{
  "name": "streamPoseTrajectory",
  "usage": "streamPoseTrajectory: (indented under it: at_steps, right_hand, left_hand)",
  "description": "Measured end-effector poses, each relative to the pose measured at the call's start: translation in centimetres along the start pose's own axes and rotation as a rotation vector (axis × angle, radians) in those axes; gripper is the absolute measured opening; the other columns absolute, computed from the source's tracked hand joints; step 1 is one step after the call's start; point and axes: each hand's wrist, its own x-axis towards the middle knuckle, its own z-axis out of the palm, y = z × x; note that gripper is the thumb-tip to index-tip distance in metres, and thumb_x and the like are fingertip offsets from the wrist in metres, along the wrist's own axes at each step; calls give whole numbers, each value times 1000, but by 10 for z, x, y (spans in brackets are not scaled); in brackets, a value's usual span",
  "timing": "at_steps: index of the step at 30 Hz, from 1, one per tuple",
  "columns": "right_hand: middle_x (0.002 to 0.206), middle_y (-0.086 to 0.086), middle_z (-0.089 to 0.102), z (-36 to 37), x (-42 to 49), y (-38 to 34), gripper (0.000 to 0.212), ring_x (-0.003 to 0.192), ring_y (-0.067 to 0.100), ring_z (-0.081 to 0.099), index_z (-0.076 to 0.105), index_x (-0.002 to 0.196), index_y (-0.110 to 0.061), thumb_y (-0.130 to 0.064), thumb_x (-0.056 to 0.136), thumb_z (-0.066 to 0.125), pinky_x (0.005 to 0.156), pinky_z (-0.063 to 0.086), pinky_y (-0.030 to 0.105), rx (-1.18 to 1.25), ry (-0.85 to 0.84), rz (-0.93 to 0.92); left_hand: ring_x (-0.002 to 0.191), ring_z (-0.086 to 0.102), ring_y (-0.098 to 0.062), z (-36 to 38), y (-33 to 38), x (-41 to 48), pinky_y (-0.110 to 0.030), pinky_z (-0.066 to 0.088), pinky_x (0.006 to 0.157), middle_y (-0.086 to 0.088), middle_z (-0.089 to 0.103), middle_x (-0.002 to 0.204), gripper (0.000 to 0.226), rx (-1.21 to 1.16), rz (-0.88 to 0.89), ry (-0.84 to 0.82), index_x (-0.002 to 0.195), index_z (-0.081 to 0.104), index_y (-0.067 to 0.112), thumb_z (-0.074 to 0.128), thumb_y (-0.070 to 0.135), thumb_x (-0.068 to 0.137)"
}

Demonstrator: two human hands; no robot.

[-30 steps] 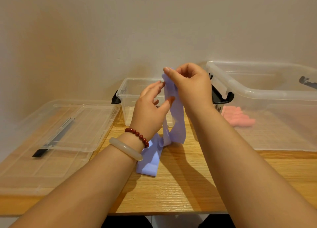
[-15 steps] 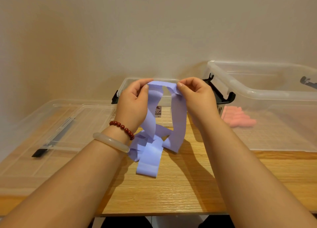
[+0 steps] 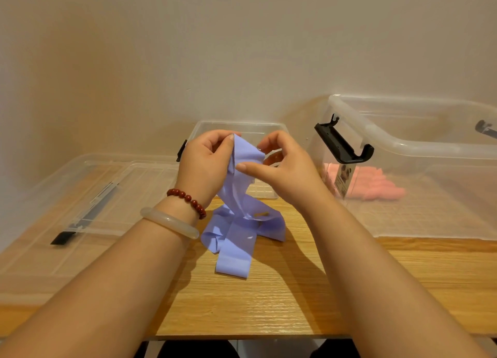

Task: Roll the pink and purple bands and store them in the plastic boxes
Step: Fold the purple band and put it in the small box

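Since half a second ago: both grips are drawing together at centre frame, and the open span of purple band that was stretching between them is gathering into one narrow bunch. The band's lower tail is staying where it was.

Left grip: I am pinching the band's top end, thumb on the near face, fingers curled behind it. A bead bracelet and a pale bangle are sitting on this wrist.

Right grip: I am pinching the band just below the top, thumb reaching left across its front, curled fingers touching its right edge. The two grips are nearly touching.

Band position: upper part is hanging from my grips above the tabletop. Lower part is lying in loose crossed folds on the wood at centre frame, one flat tail pointing toward the lower edge.

Surroundings:
- Small clear box is standing open directly behind my grips, against the wall.
- Large clear box is standing open at the right of the frame, with its black latch hanging on the near-left corner.
- Pink bands are showing through the large box's wall, rolled and lying on its floor.
- Two clear lids are lying stacked flat at the left of the frame.
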Motion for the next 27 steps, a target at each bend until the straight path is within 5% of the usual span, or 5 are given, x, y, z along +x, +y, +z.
streamPoseTrajectory:
  at_steps: [8, 12, 15, 20, 27]
  right_hand:
    - [110, -10, 50, 11, -9, 6, 54, 93, 3, 50, 47, 103, -31, -43, 67, 86, 65, 41, 8, -72, 2, -27]
    - [114, -12, 43, 21, -11, 11, 64, 102, 6, 48, 47, 116, -28, -47, 68, 84, 73, 39, 12, -162, 19, -36]
    - [113, -8, 51, 26, -9, 14, 50, 96, 7, 51, 52, 115, -22, -40, 77, 80, 71, 42, 15, -149, 25, -30]
    - [79, -13, 64, 16, -5, 24, 3, 69, -4, 55, 67, 94, -17, -17, 91, 68, 65, 43, 16, 84, 20, 25]
    - [75, 6, 69, -9, 5, 18, 18, 73, 19, 62, 69, 81, -10, -12, 95, 59, 69, 49, 30, 654, -111, 325]
  left_hand:
    - [59, 58, 1, -3, 3, 2, -18, 45, 60, 13, 65, 66, 7, 15, -12, -14, 82, 73, 19, 69, 19, 88]
    - [64, 60, 2, 0, 8, 0, -14, 49, 61, 10, 67, 68, 9, 26, -4, -7, 76, 71, 18, 72, 20, 85]
    - [60, 58, 4, 3, 10, -3, -11, 47, 58, 6, 66, 67, 11, 33, -1, -30, 76, 70, 12, 71, 18, 86]
    - [59, 54, 4, -2, 3, 1, -12, 44, 57, 8, 64, 68, 16, 45, -29, -15, 73, 67, 18, 69, 21, 88]
    - [64, 57, -6, -12, -1, 7, -20, 49, 60, 3, 65, 70, 18, -11, -96, -112, 73, 68, 17, 66, 21, 91]
